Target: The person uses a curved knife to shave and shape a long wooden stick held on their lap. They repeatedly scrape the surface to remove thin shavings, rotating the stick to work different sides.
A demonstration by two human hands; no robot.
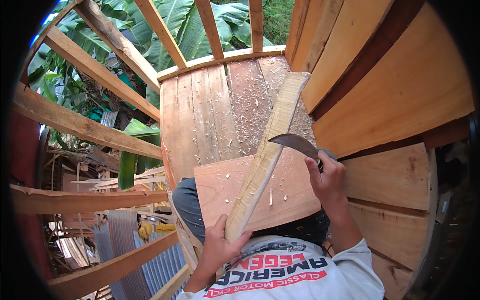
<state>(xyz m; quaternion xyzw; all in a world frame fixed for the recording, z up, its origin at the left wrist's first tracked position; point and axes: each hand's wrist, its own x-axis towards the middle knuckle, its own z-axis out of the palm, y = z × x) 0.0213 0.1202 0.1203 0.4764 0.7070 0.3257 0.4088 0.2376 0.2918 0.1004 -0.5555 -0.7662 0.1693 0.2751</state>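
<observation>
My left hand (pixel 222 246) is closed round the near end of a long, pale wooden strip (pixel 272 137) with rough, carved faces. The strip slants away to the far right across a flat board (pixel 220 187) on my lap. In my right hand (pixel 327 177) is a knife with a dark, curved blade (pixel 296 143); my fingers wrap its handle, which is mostly hidden. The blade's tip overlaps the strip's middle in this view; whether it touches the wood I cannot tell. A few chips and a thin shaving (pixel 271 196) lie on the lap board.
Wood shavings (pixel 255 100) litter the plank floor (pixel 180 110) ahead of me. A plank wall (pixel 390 85) rises close on my right. Along the left and far side stand spaced wooden rails (pixel 105 77), with banana leaves (pixel 172 30) and corrugated metal sheets (pixel 117 250) beyond and below.
</observation>
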